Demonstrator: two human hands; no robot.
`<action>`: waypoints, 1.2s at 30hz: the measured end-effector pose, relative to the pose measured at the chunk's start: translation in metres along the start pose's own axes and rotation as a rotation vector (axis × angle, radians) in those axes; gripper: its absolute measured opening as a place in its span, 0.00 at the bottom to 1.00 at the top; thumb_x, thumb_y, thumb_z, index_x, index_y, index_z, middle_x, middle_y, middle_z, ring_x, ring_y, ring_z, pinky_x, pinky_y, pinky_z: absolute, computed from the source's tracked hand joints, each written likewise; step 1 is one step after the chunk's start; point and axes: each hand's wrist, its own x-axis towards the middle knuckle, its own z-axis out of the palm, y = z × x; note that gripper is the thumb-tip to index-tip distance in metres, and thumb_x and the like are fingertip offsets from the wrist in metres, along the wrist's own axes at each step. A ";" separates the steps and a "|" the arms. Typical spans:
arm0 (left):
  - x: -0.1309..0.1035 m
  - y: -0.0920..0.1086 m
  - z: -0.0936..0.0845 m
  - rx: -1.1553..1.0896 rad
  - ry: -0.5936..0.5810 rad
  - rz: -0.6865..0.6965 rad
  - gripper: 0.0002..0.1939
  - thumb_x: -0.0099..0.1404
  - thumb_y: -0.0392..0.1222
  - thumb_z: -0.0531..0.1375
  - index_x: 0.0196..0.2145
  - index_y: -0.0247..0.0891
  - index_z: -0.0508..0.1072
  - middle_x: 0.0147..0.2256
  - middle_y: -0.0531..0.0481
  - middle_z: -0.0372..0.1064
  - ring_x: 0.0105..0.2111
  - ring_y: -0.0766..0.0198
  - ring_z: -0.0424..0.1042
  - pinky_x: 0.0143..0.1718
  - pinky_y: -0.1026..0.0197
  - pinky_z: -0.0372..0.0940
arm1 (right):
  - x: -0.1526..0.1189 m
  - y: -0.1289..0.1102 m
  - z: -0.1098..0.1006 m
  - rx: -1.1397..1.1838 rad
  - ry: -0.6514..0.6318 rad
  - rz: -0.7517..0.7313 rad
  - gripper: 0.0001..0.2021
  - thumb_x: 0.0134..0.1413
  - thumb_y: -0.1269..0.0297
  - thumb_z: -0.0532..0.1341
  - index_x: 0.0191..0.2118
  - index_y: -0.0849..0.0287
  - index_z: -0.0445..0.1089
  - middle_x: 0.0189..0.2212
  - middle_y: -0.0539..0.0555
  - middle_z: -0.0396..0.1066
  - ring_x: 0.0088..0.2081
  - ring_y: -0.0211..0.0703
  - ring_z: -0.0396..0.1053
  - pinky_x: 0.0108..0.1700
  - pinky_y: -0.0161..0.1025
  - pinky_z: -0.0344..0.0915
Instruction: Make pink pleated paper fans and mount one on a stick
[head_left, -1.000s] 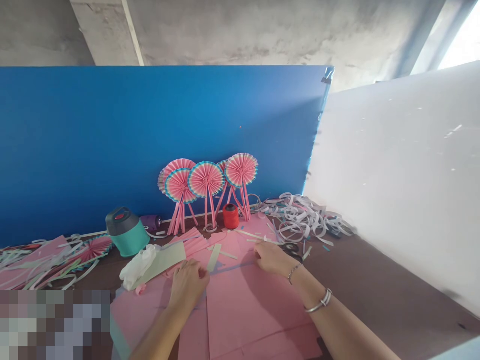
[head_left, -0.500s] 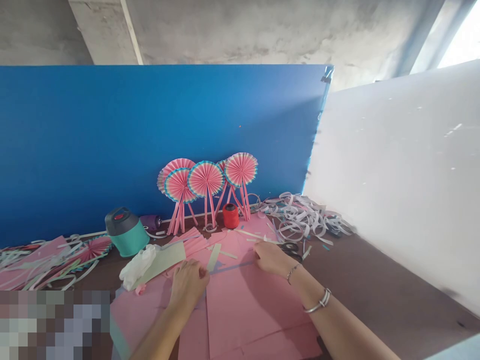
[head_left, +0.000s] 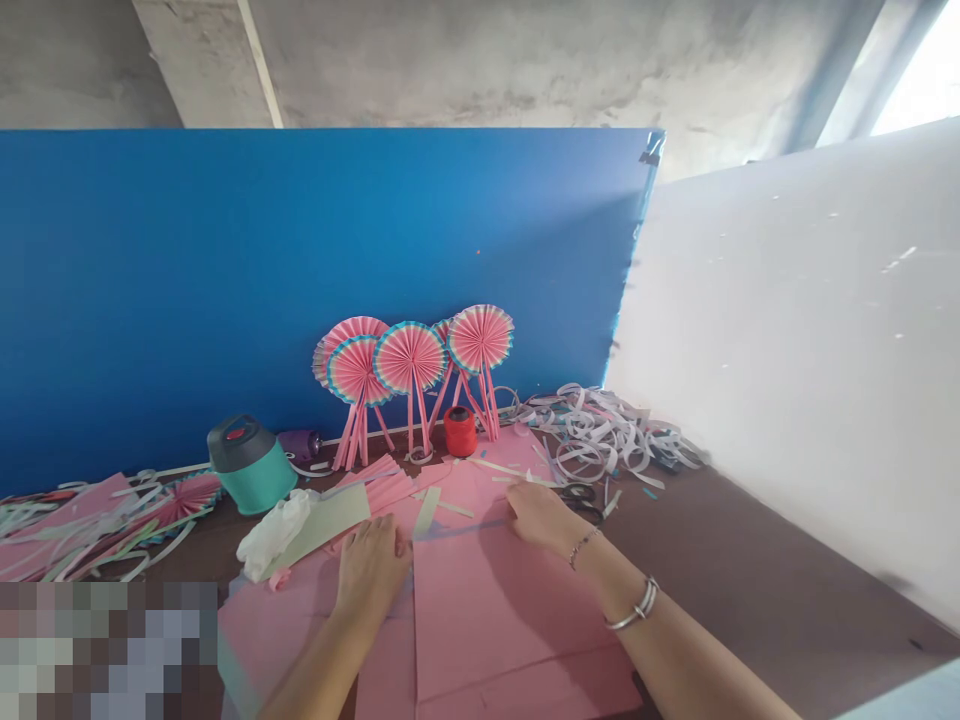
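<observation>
Pink paper sheet [head_left: 480, 610] lies flat on other sheets at the near middle of the worktable [head_left: 750, 580], between our hands. We judge it light and fairly crisp, apt to slide over the layers below and quick to crease; it is best taken by a free edge or corner, thumb against finger, without squeezing the middle. Our right hand [head_left: 544, 516] is at its far edge, fingers curled inward; the fingertips are hidden, so we cannot tell whether paper is pinched. Our left hand [head_left: 371, 565] is palm down beside the left edge, fingers loosely bent, over other pink paper [head_left: 285, 620]; no held item is visible, and contact cannot be confirmed. Dark-handled scissors [head_left: 581, 500] lie just beside the right hand. Beyond the sheet we note a pale green strip [head_left: 427, 511] and a red thread spool [head_left: 460, 434]. Pleated paper fans [head_left: 410, 357] stand before the blue panel [head_left: 225, 250]. Curled paper strips [head_left: 600, 440] are heaped at right; a lidded teal container [head_left: 259, 480] stands at left.
</observation>
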 end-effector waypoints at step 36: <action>-0.023 0.032 -0.013 0.024 -0.186 0.415 0.20 0.66 0.33 0.44 0.50 0.40 0.69 0.48 0.43 0.66 0.47 0.54 0.64 0.49 0.50 0.56 | -0.023 -0.045 -0.011 -0.043 0.073 -0.339 0.17 0.53 0.76 0.52 0.45 0.58 0.70 0.38 0.58 0.69 0.41 0.47 0.66 0.37 0.39 0.59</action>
